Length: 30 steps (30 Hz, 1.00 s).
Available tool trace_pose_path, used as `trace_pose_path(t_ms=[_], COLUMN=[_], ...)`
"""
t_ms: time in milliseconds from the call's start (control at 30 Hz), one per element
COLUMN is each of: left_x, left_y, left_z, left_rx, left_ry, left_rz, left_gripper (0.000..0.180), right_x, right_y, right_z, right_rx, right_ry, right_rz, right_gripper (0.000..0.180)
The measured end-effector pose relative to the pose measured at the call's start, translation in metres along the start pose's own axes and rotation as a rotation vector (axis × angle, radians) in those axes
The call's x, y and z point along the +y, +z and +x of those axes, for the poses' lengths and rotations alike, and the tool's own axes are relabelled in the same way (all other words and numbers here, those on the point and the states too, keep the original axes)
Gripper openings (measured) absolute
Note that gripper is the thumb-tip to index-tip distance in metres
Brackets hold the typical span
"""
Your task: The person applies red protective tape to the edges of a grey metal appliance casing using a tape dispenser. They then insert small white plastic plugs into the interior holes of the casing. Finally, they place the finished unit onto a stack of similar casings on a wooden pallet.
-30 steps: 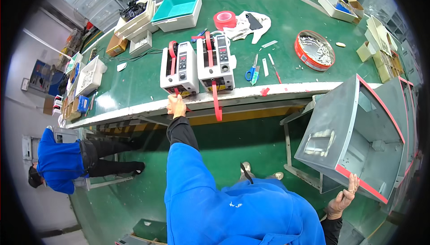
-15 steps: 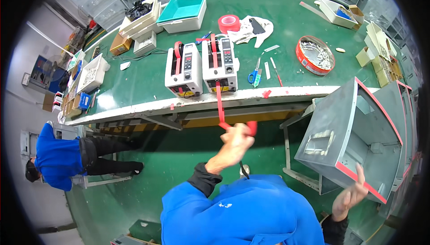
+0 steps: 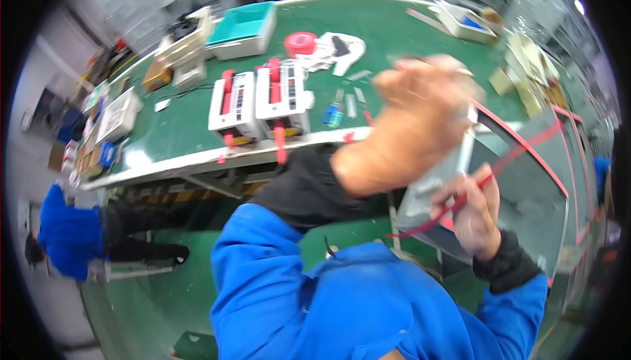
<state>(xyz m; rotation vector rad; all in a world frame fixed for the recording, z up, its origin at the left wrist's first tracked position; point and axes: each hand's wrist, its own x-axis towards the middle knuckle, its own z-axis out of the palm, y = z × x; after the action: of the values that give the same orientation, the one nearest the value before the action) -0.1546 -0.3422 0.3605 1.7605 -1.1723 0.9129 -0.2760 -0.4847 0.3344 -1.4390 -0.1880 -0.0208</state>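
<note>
My right hand (image 3: pixel 470 215) has its fingers closed on a long strip of red tape (image 3: pixel 453 207), which trails past the hand at both ends. Beside it stands a grey metal cabinet (image 3: pixel 526 195), its front edges lined with red. Raised above and left of the right hand, my left hand (image 3: pixel 427 100) is smeared by motion. Its fingers are too blurred to show whether they hold anything. Two white tape dispensers (image 3: pixel 234 107) with red rolls sit at the table's front edge. From the right-hand dispenser (image 3: pixel 282 100) a short red tape end (image 3: pixel 280 140) hangs down.
On the green table (image 3: pixel 184 117) lie blue scissors (image 3: pixel 332 111), a red tape roll (image 3: pixel 300 44) and a white cloth (image 3: pixel 342 51). Bins, including a teal tray (image 3: pixel 243 24), stand at the back left. A person in blue (image 3: pixel 72 228) works at far left.
My left hand has moved up and right, away from the dispensers. My right hand has come inward from the cabinet edge and now holds the tape strip. The view has shifted right.
</note>
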Motion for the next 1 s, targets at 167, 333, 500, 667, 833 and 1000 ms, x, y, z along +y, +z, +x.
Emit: trace_pose_path(t_ms=[167,333,500,667,833,1000], left_x=[0.026,0.051,0.062,0.06,0.058,0.053], left_y=[0.036,0.077,0.091,0.098,0.087,0.088], left_z=[-0.024,-0.025,-0.024,-0.03,-0.031,-0.033], left_rx=[-0.719,-0.784,-0.741,-0.738,-0.707,-0.717], left_ry=[-0.498,-0.786,-0.98,-1.025,-0.925,-0.817], left_rz=[-0.848,-1.006,-1.004,-1.011,-1.004,-0.97], left_gripper=[0.043,0.013,0.007,0.007,0.009,0.007], right_x=[-0.023,-0.011,0.029,0.044,0.053,0.058], right_y=[-0.072,-0.142,-0.158,-0.161,-0.161,-0.14], right_z=[0.03,0.051,0.055,0.045,0.06,0.044], right_rx=[0.113,-0.049,-0.17,-0.335,-0.14,-0.357], right_ry=[-0.43,-0.68,-0.49,-0.493,-0.367,-0.511], right_rz=[-0.024,-0.341,-0.2,-0.373,-0.118,-0.233], right_gripper=[0.022,0.042,0.078,0.061,0.071,0.05])
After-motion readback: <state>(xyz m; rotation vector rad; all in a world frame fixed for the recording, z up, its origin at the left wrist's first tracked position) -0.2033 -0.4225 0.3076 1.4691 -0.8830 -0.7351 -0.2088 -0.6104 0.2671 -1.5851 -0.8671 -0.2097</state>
